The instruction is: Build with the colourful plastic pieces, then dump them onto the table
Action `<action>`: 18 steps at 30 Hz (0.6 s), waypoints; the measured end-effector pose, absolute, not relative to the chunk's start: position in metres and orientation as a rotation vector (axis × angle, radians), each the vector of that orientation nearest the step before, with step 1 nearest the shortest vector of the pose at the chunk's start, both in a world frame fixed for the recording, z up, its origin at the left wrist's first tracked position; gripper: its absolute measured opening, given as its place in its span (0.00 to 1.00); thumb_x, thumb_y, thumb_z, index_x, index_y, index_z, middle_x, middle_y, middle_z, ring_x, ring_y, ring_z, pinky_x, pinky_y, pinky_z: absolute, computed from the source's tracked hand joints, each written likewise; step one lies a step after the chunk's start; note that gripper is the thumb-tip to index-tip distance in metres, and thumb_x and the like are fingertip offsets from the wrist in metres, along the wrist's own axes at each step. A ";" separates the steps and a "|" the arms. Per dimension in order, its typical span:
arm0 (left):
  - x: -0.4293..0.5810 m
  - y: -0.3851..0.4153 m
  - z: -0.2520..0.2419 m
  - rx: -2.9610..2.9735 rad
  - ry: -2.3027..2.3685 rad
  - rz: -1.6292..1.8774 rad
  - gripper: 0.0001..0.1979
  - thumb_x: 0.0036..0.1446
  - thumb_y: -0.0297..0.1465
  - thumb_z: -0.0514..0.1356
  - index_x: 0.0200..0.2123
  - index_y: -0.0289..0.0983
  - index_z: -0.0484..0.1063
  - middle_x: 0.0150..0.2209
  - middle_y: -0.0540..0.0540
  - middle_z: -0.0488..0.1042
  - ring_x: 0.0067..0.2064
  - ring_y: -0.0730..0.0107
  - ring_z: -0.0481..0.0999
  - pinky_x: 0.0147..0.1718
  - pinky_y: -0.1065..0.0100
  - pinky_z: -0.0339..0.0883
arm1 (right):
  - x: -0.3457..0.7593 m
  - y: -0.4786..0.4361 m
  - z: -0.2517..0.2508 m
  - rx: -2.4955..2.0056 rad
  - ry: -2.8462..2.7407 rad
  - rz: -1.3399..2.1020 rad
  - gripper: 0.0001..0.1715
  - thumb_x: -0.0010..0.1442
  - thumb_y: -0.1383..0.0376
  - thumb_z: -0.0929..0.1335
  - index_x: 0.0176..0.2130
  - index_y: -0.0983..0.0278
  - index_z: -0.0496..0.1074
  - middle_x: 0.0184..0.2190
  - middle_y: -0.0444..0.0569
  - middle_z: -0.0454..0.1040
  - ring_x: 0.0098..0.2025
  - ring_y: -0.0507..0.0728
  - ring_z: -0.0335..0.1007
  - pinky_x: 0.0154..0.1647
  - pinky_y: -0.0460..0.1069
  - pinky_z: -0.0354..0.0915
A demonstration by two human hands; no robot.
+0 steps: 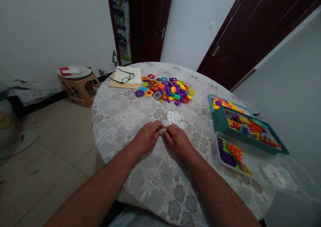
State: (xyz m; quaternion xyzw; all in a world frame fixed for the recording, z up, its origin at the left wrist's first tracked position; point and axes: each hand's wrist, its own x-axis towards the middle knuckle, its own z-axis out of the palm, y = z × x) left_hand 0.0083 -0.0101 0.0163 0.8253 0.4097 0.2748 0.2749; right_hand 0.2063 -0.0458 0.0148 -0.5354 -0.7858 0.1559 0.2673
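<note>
Both hands are tight tog. over the near half of the round table [114,115], approx. mid-width from where I'm standing. Left hand [148,135] has its fingers drawn in narrow on one end of a small white piece [163,131]; right hand [177,139] is on the other end, fingers bent over, thumb underneath. So the piece sits btwn the two sets of fingertips, just above the cloth AFAICT; could be one or a few stacked, can't tell. Just beyond the fingers there's a loose pile of white pieces [175,118], flat, w/ open gridwork, lying every which way. I'd guess thin plastic: v. light, fairly stiff w/ a bit of give, prob. a little slick, and the thin bars might snap if bent hard. Best hold IMO is a light pinch on the outer edges, thumb vs. forefinger, no squeezing across the middle. The flat ones prob. need a nail under a rim, or a slide, to lift. Farther back, well apart from the hands, is a heap of coloured pieces [173,89], w/ glasses [128,78] on a pad to its left. Off right: a green box [245,138] and a clear tub [233,168], both w/ more coloured bits.
</note>
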 end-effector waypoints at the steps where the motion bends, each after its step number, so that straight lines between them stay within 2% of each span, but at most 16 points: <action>1: 0.009 -0.011 0.018 2.189 1.079 0.739 0.11 0.64 0.24 0.60 0.48 0.42 0.72 0.44 0.46 0.80 0.48 0.61 0.78 0.50 0.60 0.69 | 0.206 -0.046 0.014 -1.469 -2.119 0.419 0.12 0.74 0.65 0.65 0.50 0.63 0.78 0.43 0.53 0.78 0.46 0.59 0.73 0.50 0.53 0.67; 3: 0.009 -0.012 0.019 2.141 1.063 0.740 0.11 0.64 0.25 0.61 0.49 0.42 0.72 0.45 0.47 0.80 0.47 0.62 0.79 0.49 0.62 0.70 | 0.207 -0.046 0.013 -1.491 -2.118 0.420 0.12 0.72 0.65 0.67 0.51 0.62 0.77 0.43 0.52 0.78 0.45 0.59 0.73 0.50 0.52 0.67; 7: 0.009 -0.009 0.016 2.131 1.118 0.754 0.06 0.65 0.28 0.61 0.45 0.42 0.73 0.39 0.49 0.80 0.42 0.64 0.78 0.45 0.63 0.69 | 0.215 -0.048 0.014 -1.547 -2.121 0.351 0.17 0.68 0.65 0.70 0.55 0.62 0.76 0.47 0.53 0.76 0.48 0.60 0.73 0.51 0.52 0.67; 9: 0.008 -0.007 0.014 2.164 1.134 0.747 0.04 0.66 0.28 0.61 0.43 0.41 0.73 0.37 0.49 0.79 0.41 0.64 0.78 0.44 0.63 0.68 | 0.219 -0.048 0.015 -1.654 -2.111 0.292 0.16 0.66 0.64 0.71 0.54 0.63 0.76 0.47 0.55 0.75 0.49 0.61 0.72 0.52 0.53 0.67; 13: 0.009 -0.006 0.012 2.228 1.111 0.690 0.05 0.65 0.27 0.61 0.43 0.41 0.74 0.38 0.48 0.78 0.42 0.62 0.77 0.45 0.63 0.68 | 0.219 -0.047 0.018 -1.812 -2.108 0.259 0.14 0.67 0.62 0.70 0.51 0.64 0.76 0.47 0.55 0.75 0.49 0.62 0.72 0.51 0.53 0.66; 18: 0.009 -0.007 0.014 2.220 1.008 0.759 0.07 0.63 0.24 0.61 0.43 0.41 0.73 0.43 0.47 0.77 0.46 0.63 0.76 0.49 0.62 0.70 | 0.217 -0.041 0.019 -1.833 -2.072 0.330 0.11 0.65 0.64 0.70 0.48 0.63 0.75 0.45 0.53 0.74 0.47 0.59 0.71 0.49 0.51 0.64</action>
